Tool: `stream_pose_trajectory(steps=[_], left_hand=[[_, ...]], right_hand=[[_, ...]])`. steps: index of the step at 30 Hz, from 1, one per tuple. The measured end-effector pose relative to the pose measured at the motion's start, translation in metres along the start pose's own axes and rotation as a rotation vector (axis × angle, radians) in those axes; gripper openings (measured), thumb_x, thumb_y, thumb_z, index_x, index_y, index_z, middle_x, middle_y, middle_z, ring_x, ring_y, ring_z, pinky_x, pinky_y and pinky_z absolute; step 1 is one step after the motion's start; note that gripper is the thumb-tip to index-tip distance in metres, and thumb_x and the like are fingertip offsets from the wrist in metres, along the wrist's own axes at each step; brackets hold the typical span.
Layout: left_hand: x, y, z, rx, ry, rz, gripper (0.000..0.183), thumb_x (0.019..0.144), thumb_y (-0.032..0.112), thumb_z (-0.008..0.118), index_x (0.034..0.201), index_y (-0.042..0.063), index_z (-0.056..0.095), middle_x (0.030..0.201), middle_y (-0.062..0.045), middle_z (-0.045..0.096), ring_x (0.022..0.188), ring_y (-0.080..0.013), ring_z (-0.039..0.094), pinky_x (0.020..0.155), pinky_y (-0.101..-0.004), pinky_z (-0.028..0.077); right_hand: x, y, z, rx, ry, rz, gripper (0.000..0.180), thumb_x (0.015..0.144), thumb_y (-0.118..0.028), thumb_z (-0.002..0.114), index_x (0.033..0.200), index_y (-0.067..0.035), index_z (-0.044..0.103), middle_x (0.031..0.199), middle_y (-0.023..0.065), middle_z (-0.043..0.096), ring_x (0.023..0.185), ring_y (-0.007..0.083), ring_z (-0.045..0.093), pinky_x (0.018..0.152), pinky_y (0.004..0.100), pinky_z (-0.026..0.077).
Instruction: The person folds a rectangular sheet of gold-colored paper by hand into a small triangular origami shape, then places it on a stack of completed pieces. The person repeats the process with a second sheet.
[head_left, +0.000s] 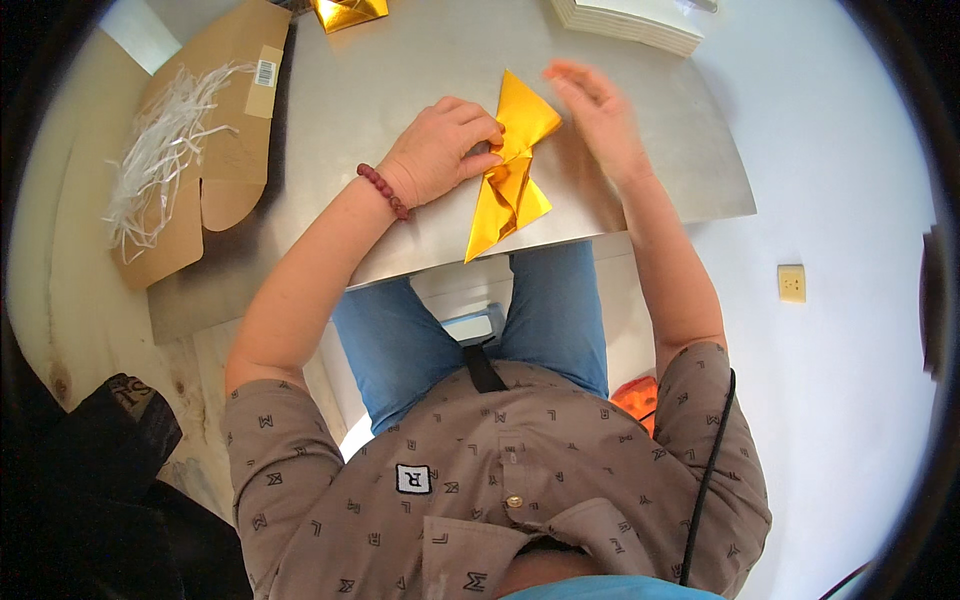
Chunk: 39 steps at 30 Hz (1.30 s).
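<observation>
A piece of folded shiny gold paper (531, 124) lies near the front edge of the metal-topped table (337, 90), pinched narrow at its middle, with pointed ends up and down. My left hand (450, 146), with a dark red bead bracelet (384, 192) at the wrist, holds the paper's middle between thumb and fingers. To the right of the paper, my right hand (600, 116) is raised, somewhat blurred, its fingers apart from the paper and nothing seen in it.
An open cardboard box (240, 161) with shredded clear strips (169, 142) stands at the left. Another folded gold piece (349, 12) lies at the far edge of view, and a stack of white sheets or boxes (630, 26) at the far right. A wall with a socket (791, 283) is on the right.
</observation>
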<state>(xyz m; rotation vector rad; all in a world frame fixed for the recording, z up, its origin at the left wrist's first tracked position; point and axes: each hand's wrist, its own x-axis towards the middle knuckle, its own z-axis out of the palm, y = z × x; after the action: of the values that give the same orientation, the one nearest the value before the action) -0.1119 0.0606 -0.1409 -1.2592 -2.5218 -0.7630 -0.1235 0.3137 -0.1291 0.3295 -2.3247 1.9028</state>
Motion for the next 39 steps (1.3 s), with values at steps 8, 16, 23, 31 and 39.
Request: stream_pose_trajectory(steps=[8, 16, 23, 31, 39], left_hand=[[-0.001, -0.002, 0.002, 0.022, 0.000, 0.034, 0.028, 0.093, 0.021, 0.072, 0.118, 0.011, 0.072, 0.116, -0.007, 0.069, 0.112, -0.0305, 0.059, 0.102, -0.0400, 0.048], [0.001, -0.006, 0.003, 0.109, 0.017, 0.113, 0.029, 0.096, 0.023, 0.070, 0.122, 0.011, 0.073, 0.132, -0.005, 0.068, 0.128, -0.0291, 0.056, 0.109, -0.0389, 0.045], [-0.003, -0.001, 0.004, 0.120, -0.056, -0.055, 0.032, 0.096, 0.027, 0.070, 0.125, 0.014, 0.073, 0.139, 0.000, 0.067, 0.138, -0.0276, 0.051, 0.114, -0.0426, 0.042], [-0.002, -0.004, 0.004, 0.079, -0.073, -0.097, 0.034, 0.095, 0.029, 0.072, 0.126, 0.015, 0.074, 0.141, 0.003, 0.066, 0.138, -0.0268, 0.051, 0.116, -0.0438, 0.039], [-0.003, -0.006, 0.004, 0.093, -0.050, -0.085, 0.034, 0.095, 0.030, 0.072, 0.124, 0.014, 0.074, 0.139, 0.003, 0.067, 0.135, -0.0274, 0.053, 0.114, -0.0437, 0.042]], right_hand=[[-0.031, -0.009, -0.018, -0.801, -0.310, -0.479, 0.032, 0.101, -0.030, 0.059, 0.126, -0.013, 0.069, 0.132, 0.0101, 0.069, 0.131, 0.0314, 0.057, 0.121, 0.0489, 0.032], [-0.024, -0.002, -0.008, -0.911, -0.418, -0.380, 0.060, 0.107, -0.052, 0.042, 0.145, -0.009, 0.057, 0.153, 0.0113, 0.054, 0.147, 0.0289, 0.041, 0.126, 0.0552, 0.020], [-0.039, 0.001, -0.008, -1.022, -0.425, -0.376, 0.071, 0.104, -0.061, 0.042, 0.155, -0.012, 0.048, 0.161, 0.0095, 0.045, 0.154, 0.0288, 0.032, 0.128, 0.0544, 0.013], [-0.065, -0.008, -0.016, -1.008, -0.471, -0.491, 0.067, 0.099, -0.063, 0.051, 0.150, -0.019, 0.056, 0.158, 0.0076, 0.050, 0.154, 0.0344, 0.029, 0.127, 0.0587, 0.011], [-0.118, -0.030, -0.010, -0.977, -0.475, -0.497, 0.062, 0.093, -0.058, 0.062, 0.144, -0.022, 0.062, 0.153, 0.0049, 0.052, 0.154, 0.0367, 0.028, 0.127, 0.0614, 0.011]])
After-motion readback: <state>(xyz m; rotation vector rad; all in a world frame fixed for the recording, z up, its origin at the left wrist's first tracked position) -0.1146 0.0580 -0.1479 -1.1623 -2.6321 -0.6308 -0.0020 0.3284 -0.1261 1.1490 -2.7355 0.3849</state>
